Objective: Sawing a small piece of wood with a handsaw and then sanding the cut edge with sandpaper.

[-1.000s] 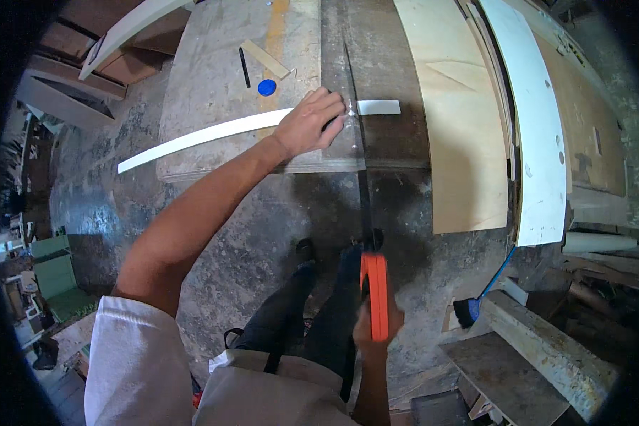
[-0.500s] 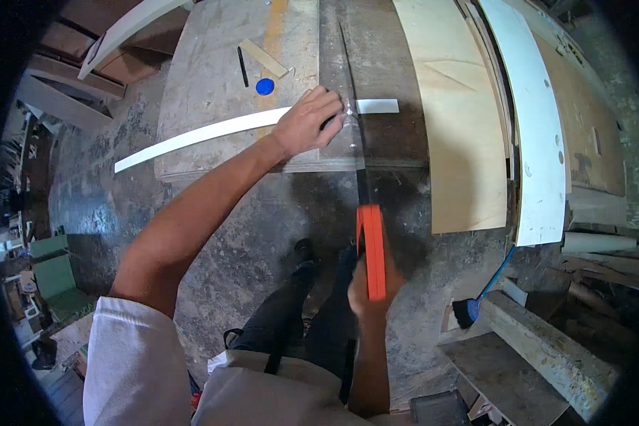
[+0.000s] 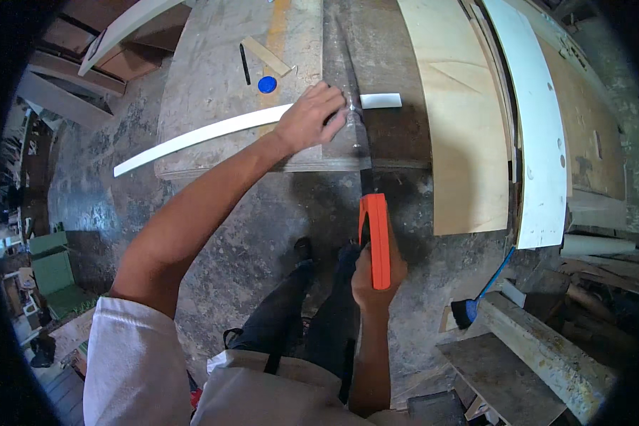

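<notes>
Closest in, the right hand (image 3: pixel 364 278) is wrapped snugly around the chunky orange handle of a saw (image 3: pixel 378 234), near edge of the desk just past it. From there the dark blade, pretty blurry tbh, runs away over that edge onto the desk (image 3: pixel 213 71) and crosses a long white strip (image 3: pixel 213 133) just right of the left hand. The left hand (image 3: pixel 309 119) has its fingers curled over the strip, holding it down on the desk, though what the fingertips do underneath is hidden. The strip's left end pokes out past the desk's left edge, and a short bit shows right of the blade. Farther back on the desk there's a round blue disc (image 3: pixel 267 84), then a black pen (image 3: pixel 245 64) next to a small slanted piece of wood (image 3: pixel 266 57)
</notes>
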A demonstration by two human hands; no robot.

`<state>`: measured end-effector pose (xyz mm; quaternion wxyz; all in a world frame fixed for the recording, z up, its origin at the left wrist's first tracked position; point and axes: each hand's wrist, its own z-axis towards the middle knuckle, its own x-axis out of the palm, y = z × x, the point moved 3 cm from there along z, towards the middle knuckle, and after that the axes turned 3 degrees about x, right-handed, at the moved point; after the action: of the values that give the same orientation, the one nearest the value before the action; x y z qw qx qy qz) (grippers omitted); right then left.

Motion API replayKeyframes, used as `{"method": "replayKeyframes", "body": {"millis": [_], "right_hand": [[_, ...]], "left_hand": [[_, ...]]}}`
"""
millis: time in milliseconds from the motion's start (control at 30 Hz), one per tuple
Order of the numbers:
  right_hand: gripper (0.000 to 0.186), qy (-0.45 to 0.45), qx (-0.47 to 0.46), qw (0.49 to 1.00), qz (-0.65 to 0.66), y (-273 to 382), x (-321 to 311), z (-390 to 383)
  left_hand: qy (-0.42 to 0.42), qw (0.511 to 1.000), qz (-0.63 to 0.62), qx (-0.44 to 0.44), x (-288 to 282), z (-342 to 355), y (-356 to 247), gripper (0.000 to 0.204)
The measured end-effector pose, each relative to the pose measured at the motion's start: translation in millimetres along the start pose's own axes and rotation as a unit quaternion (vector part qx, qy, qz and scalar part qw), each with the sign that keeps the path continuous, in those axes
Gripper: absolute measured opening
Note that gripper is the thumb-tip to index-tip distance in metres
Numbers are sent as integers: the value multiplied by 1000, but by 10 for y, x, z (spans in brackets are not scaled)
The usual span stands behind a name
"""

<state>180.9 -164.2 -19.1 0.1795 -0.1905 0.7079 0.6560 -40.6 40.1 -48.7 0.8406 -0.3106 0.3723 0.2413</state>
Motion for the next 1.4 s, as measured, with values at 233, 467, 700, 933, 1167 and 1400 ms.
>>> {"method": "replayKeyframes", "body": {"millis": [233,467,700,933,1167,1400], "right_hand": [[42,-98,-126,987,-25,150,-64,-247],[48,-57,-38,997,21,-59,-58,-271],[37,-63,20,998,-8,-8,-386,-977],[29,-53,-42,998,-15,-48,-211,-534],[19,-91,-56,994,33,-110,-308,-702],[18,-114,0,983,147,44,-570,-321]], "left_hand": [[2,1000,-8,5,11,-21,-7,15],[-16,1000,-15,-8,19,57,28,15],[-23,1000,-19,-2,50,49,53,14],[-9,1000,-10,-5,18,157,236,13],[-9,1000,-4,-11,7,184,245,15],[-8,1000,-19,-24,-4,203,218,13]]}}
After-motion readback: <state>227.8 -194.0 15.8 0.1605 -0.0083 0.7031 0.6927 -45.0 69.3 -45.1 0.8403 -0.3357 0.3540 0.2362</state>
